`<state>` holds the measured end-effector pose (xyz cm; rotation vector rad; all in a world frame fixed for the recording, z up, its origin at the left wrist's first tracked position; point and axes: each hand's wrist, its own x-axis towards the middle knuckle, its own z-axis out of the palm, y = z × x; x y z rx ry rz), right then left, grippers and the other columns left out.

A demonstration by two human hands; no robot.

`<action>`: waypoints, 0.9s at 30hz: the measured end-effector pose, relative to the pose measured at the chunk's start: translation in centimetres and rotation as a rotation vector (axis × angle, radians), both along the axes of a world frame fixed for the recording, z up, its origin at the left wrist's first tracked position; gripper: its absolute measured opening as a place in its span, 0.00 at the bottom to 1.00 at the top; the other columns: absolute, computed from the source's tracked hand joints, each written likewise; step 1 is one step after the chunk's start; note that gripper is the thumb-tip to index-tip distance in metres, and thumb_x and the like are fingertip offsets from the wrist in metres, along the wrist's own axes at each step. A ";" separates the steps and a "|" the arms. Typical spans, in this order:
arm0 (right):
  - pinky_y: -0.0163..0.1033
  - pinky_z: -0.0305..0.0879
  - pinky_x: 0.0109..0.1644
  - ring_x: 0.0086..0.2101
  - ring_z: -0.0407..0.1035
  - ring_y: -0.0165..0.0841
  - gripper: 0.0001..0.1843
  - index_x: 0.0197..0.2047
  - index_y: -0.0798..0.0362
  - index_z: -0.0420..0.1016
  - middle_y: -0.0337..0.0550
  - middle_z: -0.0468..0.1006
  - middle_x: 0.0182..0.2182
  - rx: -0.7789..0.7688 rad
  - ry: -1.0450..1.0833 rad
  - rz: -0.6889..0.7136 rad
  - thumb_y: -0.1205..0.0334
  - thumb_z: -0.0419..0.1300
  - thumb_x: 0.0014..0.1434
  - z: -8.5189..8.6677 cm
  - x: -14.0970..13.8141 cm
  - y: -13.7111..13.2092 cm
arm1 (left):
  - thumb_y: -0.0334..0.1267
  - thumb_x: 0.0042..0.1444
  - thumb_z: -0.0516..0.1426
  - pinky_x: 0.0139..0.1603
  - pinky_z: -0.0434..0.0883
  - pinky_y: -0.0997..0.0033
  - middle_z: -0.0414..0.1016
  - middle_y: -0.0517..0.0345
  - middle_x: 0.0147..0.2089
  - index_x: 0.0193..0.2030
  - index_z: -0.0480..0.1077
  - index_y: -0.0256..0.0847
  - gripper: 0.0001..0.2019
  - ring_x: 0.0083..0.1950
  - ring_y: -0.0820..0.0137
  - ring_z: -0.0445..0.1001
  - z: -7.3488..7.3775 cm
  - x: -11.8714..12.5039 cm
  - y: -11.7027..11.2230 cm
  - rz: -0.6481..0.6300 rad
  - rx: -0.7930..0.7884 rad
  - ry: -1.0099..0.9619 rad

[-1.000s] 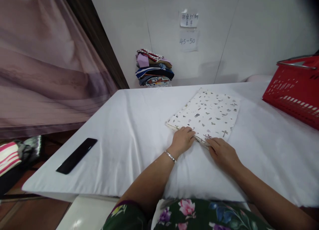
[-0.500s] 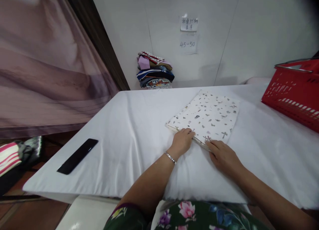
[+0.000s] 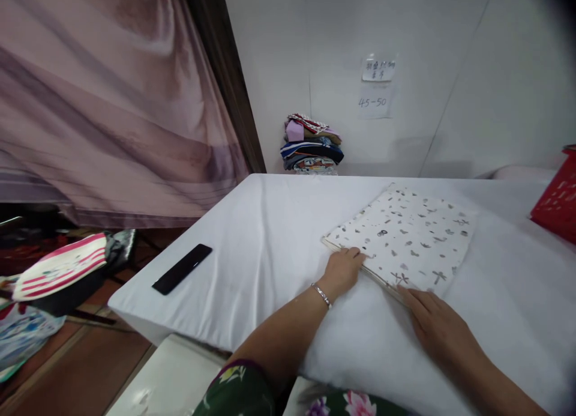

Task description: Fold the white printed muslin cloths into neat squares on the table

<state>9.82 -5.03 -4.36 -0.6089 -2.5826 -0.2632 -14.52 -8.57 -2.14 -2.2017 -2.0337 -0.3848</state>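
Note:
A folded white cloth (image 3: pixel 409 239) with small grey-brown printed motifs lies flat on the white-covered table. My left hand (image 3: pixel 344 271) is at its near edge, left of the middle, fingers curled over the layered fold. At the near right corner, my right hand (image 3: pixel 436 320) grips the same edge, fingers on top; its thumb is hidden. Several layers show along the edge between the two hands. A silver bracelet (image 3: pixel 322 295) circles my left wrist.
A black phone (image 3: pixel 182 269) lies on the tablecloth (image 3: pixel 288 224) at left. Folded clothes (image 3: pixel 312 144) are stacked beyond the far edge, against the wall. A red basket (image 3: pixel 558 197) stands at right. A white stool (image 3: pixel 168 377) is below the near edge.
The view has swung left, so the table, cloth and phone appear farther right and the basket is mostly out of frame. Both hands stay at the cloth's near edge.

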 end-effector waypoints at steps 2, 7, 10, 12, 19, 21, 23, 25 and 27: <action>0.45 0.68 0.43 0.42 0.68 0.39 0.25 0.57 0.54 0.62 0.50 0.73 0.46 -0.008 -0.013 0.013 0.71 0.47 0.56 0.0 0.0 0.0 | 0.26 0.56 0.50 0.42 0.67 0.67 0.68 0.56 0.48 0.48 0.65 0.44 0.14 0.45 0.67 0.68 0.0 -1.2 0.1 0.014 -0.011 0.024; 0.46 0.69 0.43 0.42 0.68 0.39 0.25 0.57 0.56 0.63 0.51 0.73 0.45 0.023 0.005 0.043 0.72 0.46 0.56 0.2 -0.2 -0.1 | 0.29 0.59 0.48 0.44 0.68 0.67 0.67 0.54 0.53 0.51 0.65 0.44 0.15 0.47 0.67 0.68 0.5 -4.3 0.4 0.107 -0.012 0.046; 0.46 0.69 0.43 0.42 0.68 0.39 0.26 0.58 0.54 0.62 0.50 0.73 0.45 0.009 0.018 0.034 0.72 0.46 0.56 0.0 -0.2 -0.1 | 0.27 0.58 0.48 0.45 0.68 0.68 0.67 0.56 0.55 0.53 0.64 0.46 0.18 0.48 0.68 0.67 0.6 -5.4 0.3 0.161 -0.009 0.007; 0.46 0.69 0.45 0.43 0.68 0.39 0.26 0.59 0.52 0.61 0.50 0.73 0.47 -0.016 0.021 0.023 0.71 0.47 0.57 -0.4 -0.2 -0.1 | 0.25 0.56 0.48 0.46 0.69 0.68 0.67 0.58 0.57 0.53 0.65 0.48 0.21 0.49 0.68 0.67 0.5 -5.9 0.2 0.182 -0.002 -0.056; 0.46 0.68 0.48 0.44 0.69 0.37 0.29 0.60 0.50 0.60 0.47 0.74 0.47 0.002 0.006 -0.002 0.74 0.46 0.56 -0.9 -0.6 0.1 | 0.28 0.53 0.48 0.58 0.62 0.68 0.68 0.62 0.58 0.52 0.69 0.47 0.21 0.57 0.69 0.66 0.9 -7.6 1.1 0.342 -0.021 -0.445; 0.44 0.68 0.47 0.43 0.69 0.37 0.29 0.61 0.50 0.60 0.46 0.74 0.47 0.031 0.000 0.002 0.74 0.47 0.55 -0.6 -0.8 0.1 | 0.36 0.57 0.48 0.58 0.61 0.66 0.67 0.57 0.58 0.54 0.67 0.43 0.18 0.58 0.67 0.65 1.4 -7.8 1.7 0.430 -0.001 -0.460; 0.43 0.69 0.46 0.43 0.69 0.37 0.30 0.61 0.49 0.60 0.46 0.74 0.46 0.068 0.002 0.011 0.74 0.48 0.55 -0.2 -1.0 0.1 | 0.45 0.59 0.47 0.56 0.62 0.65 0.68 0.52 0.57 0.54 0.67 0.39 0.20 0.57 0.63 0.65 1.8 -7.7 2.3 0.485 -0.012 -0.426; 0.41 0.69 0.46 0.43 0.69 0.37 0.30 0.61 0.49 0.60 0.46 0.74 0.46 0.093 0.010 0.013 0.74 0.48 0.55 0.0 -1.1 0.0 | 0.52 0.58 0.47 0.53 0.64 0.64 0.70 0.49 0.53 0.52 0.68 0.38 0.24 0.55 0.61 0.66 2.1 -7.4 3.0 0.500 -0.050 -0.382; 0.41 0.68 0.48 0.43 0.69 0.36 0.30 0.61 0.49 0.60 0.45 0.74 0.46 0.087 0.012 0.010 0.75 0.47 0.55 0.0 -1.1 0.0 | 0.56 0.56 0.47 0.51 0.64 0.64 0.71 0.47 0.52 0.52 0.68 0.37 0.27 0.55 0.60 0.67 2.5 -7.2 3.8 0.516 -0.108 -0.391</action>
